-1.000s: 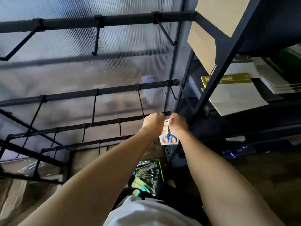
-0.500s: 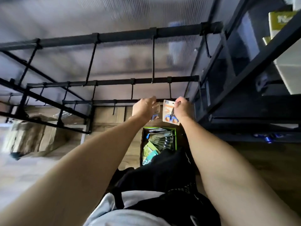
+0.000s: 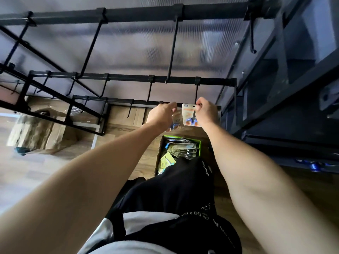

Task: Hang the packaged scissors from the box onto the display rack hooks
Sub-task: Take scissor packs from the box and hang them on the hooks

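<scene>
Arms reach out in front of the person, both hands up at the lowest black bar of the display rack (image 3: 117,12). The right hand (image 3: 207,112) pinches the top corner of a pack of scissors (image 3: 189,115), a white card with blue and orange handles showing, and holds it right under a hook (image 3: 196,90) at the right end of the bar. The pack hangs down flat from the pinching fingers, close to the hook's tip, but I cannot tell if it is on the hook. The left hand (image 3: 162,116) is just beside it, fingers curled, gripping a second pack (image 3: 174,123) whose blue handles peek out below the hand. Down on the wooden floor (image 3: 36,171), below the hands and partly behind the person's black shorts (image 3: 174,195), sits the box (image 3: 161,143) with a green rim. More packs (image 3: 185,150) lie fanned out inside it. Dark shelves (image 3: 293,88) stand at the right, and some brown cardboard (image 3: 33,132) lies on the floor at the left.
</scene>
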`<state>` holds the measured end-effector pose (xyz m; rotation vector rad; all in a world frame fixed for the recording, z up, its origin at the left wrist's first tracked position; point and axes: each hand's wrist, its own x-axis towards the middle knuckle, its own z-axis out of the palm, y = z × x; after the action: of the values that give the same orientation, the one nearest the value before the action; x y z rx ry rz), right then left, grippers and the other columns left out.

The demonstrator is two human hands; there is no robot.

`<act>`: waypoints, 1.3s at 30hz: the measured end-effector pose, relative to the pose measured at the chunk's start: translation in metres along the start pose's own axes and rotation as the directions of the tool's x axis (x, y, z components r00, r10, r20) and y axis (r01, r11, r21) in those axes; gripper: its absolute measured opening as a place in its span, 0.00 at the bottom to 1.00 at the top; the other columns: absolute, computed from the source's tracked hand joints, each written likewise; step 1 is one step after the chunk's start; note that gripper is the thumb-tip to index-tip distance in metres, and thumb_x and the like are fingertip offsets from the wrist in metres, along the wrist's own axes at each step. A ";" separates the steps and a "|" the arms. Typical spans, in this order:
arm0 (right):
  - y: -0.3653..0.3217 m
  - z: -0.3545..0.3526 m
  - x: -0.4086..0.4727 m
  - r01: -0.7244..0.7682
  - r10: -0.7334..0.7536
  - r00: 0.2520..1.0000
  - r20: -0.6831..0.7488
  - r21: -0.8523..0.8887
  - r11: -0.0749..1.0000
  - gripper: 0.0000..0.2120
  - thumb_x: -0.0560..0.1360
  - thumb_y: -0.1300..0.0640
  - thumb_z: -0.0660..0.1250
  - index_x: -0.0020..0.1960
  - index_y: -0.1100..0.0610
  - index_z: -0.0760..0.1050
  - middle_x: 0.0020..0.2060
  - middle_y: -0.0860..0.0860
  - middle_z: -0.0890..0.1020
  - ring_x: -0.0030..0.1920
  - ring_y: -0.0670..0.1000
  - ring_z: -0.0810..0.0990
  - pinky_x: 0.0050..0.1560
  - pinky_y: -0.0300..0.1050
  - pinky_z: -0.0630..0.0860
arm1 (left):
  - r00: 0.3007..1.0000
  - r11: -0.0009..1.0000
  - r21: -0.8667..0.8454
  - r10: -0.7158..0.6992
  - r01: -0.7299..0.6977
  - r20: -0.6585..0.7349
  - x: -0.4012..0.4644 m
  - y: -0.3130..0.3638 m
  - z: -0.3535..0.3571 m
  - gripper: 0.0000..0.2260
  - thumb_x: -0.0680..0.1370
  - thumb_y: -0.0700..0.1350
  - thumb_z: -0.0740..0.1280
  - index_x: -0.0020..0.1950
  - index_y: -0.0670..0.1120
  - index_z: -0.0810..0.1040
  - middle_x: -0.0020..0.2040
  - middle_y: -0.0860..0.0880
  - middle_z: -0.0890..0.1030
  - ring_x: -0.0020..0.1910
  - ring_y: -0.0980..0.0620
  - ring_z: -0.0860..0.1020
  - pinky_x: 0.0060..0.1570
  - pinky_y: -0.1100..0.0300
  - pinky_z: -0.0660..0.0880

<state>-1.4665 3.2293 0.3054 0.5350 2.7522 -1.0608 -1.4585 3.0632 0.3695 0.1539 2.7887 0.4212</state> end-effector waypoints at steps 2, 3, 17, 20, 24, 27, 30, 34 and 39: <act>0.000 0.000 -0.003 0.005 -0.005 0.999 -0.040 0.004 1.000 0.07 0.81 0.58 0.59 0.49 0.56 0.75 0.45 0.54 0.81 0.40 0.54 0.78 0.26 0.39 0.69 | 1.000 1.000 0.001 0.000 0.000 0.000 -0.001 0.001 -0.001 0.11 0.75 0.35 0.66 0.51 0.50 0.76 0.44 0.49 0.81 0.39 0.45 0.78 0.39 0.54 0.78; 0.002 -0.001 -0.004 0.007 -0.007 0.998 -0.060 0.009 1.000 0.07 0.81 0.58 0.58 0.47 0.56 0.74 0.44 0.54 0.81 0.40 0.55 0.79 0.27 0.41 0.73 | 1.000 1.000 0.003 0.001 -0.001 -0.001 -0.002 0.002 -0.002 0.10 0.76 0.35 0.65 0.52 0.49 0.77 0.44 0.49 0.81 0.40 0.45 0.78 0.39 0.55 0.77; -0.007 -0.008 0.019 -0.083 0.081 0.993 -0.090 -0.014 0.996 0.10 0.81 0.60 0.56 0.46 0.58 0.75 0.47 0.55 0.82 0.39 0.55 0.74 0.26 0.36 0.59 | 1.000 1.000 0.009 0.026 -0.026 0.002 0.001 0.007 0.001 0.12 0.78 0.35 0.63 0.53 0.52 0.78 0.46 0.50 0.83 0.39 0.47 0.79 0.38 0.54 0.79; -0.010 -0.008 0.035 -0.064 0.063 0.992 -0.110 -0.008 0.998 0.08 0.81 0.59 0.57 0.50 0.60 0.74 0.51 0.58 0.82 0.43 0.56 0.77 0.30 0.38 0.63 | 0.999 1.000 -0.007 0.030 -0.030 -0.012 0.005 0.007 0.006 0.09 0.79 0.38 0.62 0.52 0.51 0.78 0.46 0.48 0.83 0.41 0.45 0.80 0.41 0.51 0.80; -0.018 -0.017 0.039 -0.037 0.041 0.985 -0.170 0.026 0.999 0.09 0.82 0.61 0.58 0.60 0.61 0.70 0.54 0.60 0.80 0.53 0.58 0.80 0.39 0.46 0.73 | 0.998 0.998 -0.039 0.045 -0.046 -0.037 0.008 0.007 0.012 0.07 0.79 0.40 0.62 0.50 0.50 0.79 0.44 0.48 0.83 0.40 0.44 0.80 0.40 0.51 0.79; -0.012 -0.028 0.029 -0.071 0.069 0.981 -0.179 -0.005 0.997 0.14 0.78 0.64 0.63 0.63 0.61 0.69 0.59 0.59 0.76 0.55 0.58 0.78 0.47 0.48 0.77 | 0.998 0.997 -0.046 0.067 -0.068 -0.022 0.005 0.011 0.010 0.09 0.77 0.36 0.64 0.50 0.49 0.79 0.47 0.48 0.82 0.43 0.44 0.80 0.42 0.52 0.79; 0.002 -0.034 0.006 -0.130 0.130 0.991 0.027 -0.023 0.991 0.08 0.76 0.64 0.64 0.54 0.57 0.74 0.52 0.56 0.80 0.49 0.56 0.80 0.44 0.48 0.80 | 0.993 0.993 -0.031 0.116 -0.117 -0.037 -0.001 0.015 0.007 0.10 0.76 0.35 0.65 0.51 0.49 0.78 0.48 0.49 0.80 0.43 0.45 0.79 0.40 0.54 0.77; 0.011 -0.036 -0.027 -0.062 0.026 0.913 0.406 0.076 0.995 0.12 0.75 0.63 0.67 0.56 0.54 0.76 0.50 0.52 0.81 0.36 0.51 0.82 0.34 0.46 0.79 | 0.983 0.984 -0.007 0.179 -0.179 -0.034 -0.005 0.027 0.006 0.08 0.77 0.36 0.65 0.51 0.49 0.78 0.47 0.49 0.80 0.41 0.46 0.79 0.35 0.58 0.72; 0.014 -0.033 -0.042 -0.005 -0.037 0.939 0.341 0.121 0.993 0.13 0.79 0.51 0.66 0.61 0.53 0.75 0.53 0.49 0.80 0.46 0.53 0.83 0.47 0.52 0.82 | 0.973 0.974 0.014 0.227 -0.227 -0.037 -0.007 0.039 0.005 0.08 0.76 0.35 0.64 0.50 0.47 0.77 0.47 0.48 0.80 0.41 0.44 0.79 0.35 0.58 0.71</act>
<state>-1.4226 3.2494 0.3325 0.3063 2.4042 -1.2015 -1.4482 3.1000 0.3790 0.4756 2.8209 0.4689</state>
